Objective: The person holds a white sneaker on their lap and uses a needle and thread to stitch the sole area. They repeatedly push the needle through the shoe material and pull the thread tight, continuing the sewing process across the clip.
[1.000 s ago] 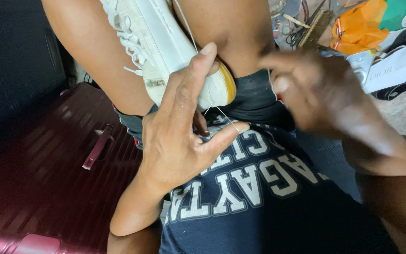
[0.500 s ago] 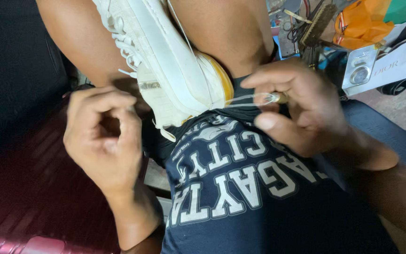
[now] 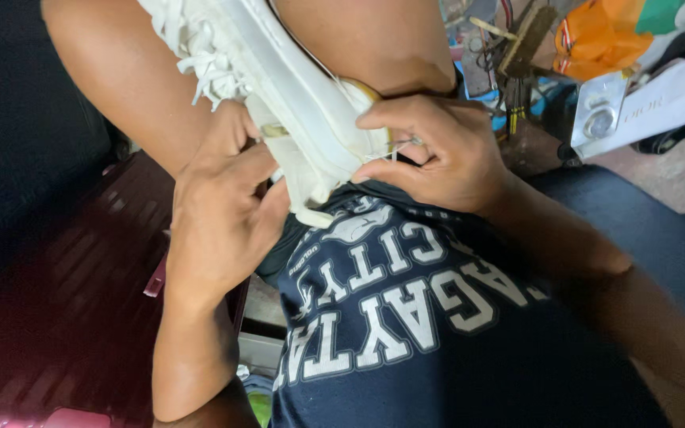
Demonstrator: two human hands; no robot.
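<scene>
While both hands (image 3: 223, 214) grip white sneaker (image 3: 295, 119), maroon surface (image 3: 57, 317), cluttered floor (image 3: 675, 198)

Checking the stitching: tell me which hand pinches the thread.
The right hand. Its thumb and fingers pinch the thin thread at the shoe's heel; the left hand just steadies the shoe's side.

Shoe (image 3: 295, 103) between knees; left hand (image 3: 220, 210) left, right hand (image 3: 438, 154) right

Dark maroon ribbed hard-shell suitcase (image 3: 65, 317) lies at lower left — landmark. Far right of it, up top: orange plastic bag (image 3: 596, 36). Just below bag — clear blister pack on white card (image 3: 608, 115). Left of bag: brown wooden-handled brush (image 3: 529, 36).
</scene>
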